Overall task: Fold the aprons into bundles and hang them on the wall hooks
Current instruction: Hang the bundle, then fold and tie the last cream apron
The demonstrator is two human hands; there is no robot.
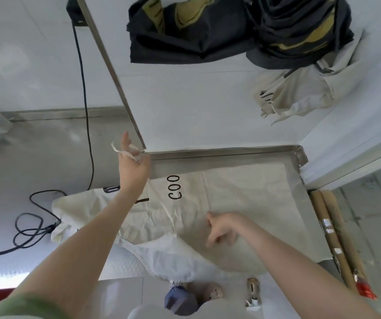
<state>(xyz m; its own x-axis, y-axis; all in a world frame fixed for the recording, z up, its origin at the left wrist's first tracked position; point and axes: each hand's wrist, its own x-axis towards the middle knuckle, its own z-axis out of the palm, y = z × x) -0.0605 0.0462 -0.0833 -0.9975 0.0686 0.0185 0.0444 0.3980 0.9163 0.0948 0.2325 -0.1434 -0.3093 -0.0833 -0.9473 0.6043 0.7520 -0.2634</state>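
Note:
A cream apron (242, 194) with black letters "COO" lies spread flat on the steel counter (219, 157). My left hand (133, 162) is raised near the counter's back left corner and holds a thin cream apron strap (125, 154) between its fingers. My right hand (224, 229) hovers over the middle of the apron with fingers loosely curled, holding nothing. On the white wall above hang two dark bundled aprons (191, 31) with tan print and a crumpled cream apron (300, 93).
A black cable (83, 93) runs down the wall and coils at the left (30, 226). Brown paper rolls (337, 240) lean at the counter's right edge. A steel corner strip (113, 72) runs up the wall. Shoes (182, 300) show on the floor below.

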